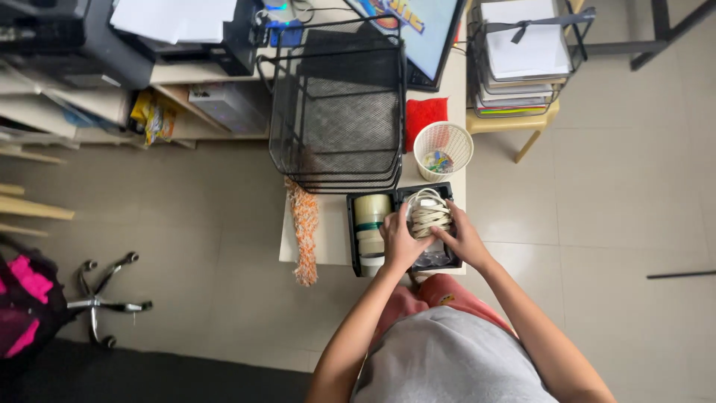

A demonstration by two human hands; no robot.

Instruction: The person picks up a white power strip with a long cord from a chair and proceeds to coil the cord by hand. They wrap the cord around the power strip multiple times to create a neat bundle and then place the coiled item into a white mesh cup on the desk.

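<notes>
You have two hands in view, your left hand (400,242) and your right hand (461,237), both at one black organiser box (350,239) on the bench (328,239). The box has two compartments. One coil of pale cord (429,213) sits in the right one. In the left one you can count at least two rolls of tape (371,211); more may lie hidden. Beyond it stand one white mesh basket (443,149), one stack of black wire trays (339,112) and one red pouch (424,116). One orange duster (304,231) hangs at the edge.
</notes>
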